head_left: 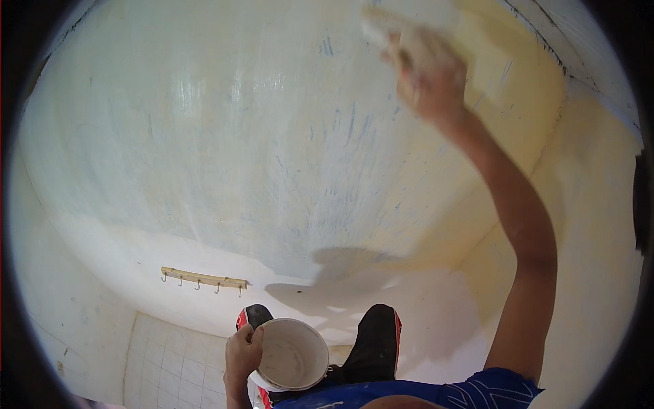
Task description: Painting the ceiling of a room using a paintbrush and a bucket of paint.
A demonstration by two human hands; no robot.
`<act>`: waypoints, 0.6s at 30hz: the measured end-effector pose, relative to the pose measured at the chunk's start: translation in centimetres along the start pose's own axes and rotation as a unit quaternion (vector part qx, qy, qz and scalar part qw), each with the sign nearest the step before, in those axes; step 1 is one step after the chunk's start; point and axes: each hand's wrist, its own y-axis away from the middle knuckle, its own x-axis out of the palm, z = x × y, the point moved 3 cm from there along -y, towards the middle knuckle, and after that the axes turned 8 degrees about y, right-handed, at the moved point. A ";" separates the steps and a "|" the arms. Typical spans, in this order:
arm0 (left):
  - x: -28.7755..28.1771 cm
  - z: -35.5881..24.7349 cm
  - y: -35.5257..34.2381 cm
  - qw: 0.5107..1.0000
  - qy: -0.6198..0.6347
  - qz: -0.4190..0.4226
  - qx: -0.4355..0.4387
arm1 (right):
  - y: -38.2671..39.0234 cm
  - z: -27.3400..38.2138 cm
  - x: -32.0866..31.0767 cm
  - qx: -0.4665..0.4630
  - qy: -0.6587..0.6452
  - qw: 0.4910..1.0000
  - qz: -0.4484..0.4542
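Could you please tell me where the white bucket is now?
In the head view, the white bucket is low, just left of centre, its rim held by the left hand, below and right of the hook rail.

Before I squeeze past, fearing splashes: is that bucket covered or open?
Open: the bucket, held by the left hand, shows its pale inside, no lid.

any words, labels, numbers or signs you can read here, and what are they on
None that can be read.
Bucket: no lettering on the parts that show.
Wall: blue streaks, no legible writing.
Blue sleeve: pale lines that form no readable letters.
Brush: too blurred to tell whether it is marked.
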 end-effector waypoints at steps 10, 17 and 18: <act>-0.5 -0.3 0.0 1.000 -0.003 -0.003 0.020 | 12.1 9.2 -1.9 0.171 -0.375 0.856 0.312; 0.3 0.7 0.4 0.999 -0.038 0.015 0.004 | 1.5 -1.8 -3.1 0.066 -0.059 0.993 0.079; 0.4 0.5 0.7 0.999 -0.035 0.020 -0.007 | -0.3 -2.9 -3.2 0.054 0.012 0.998 0.032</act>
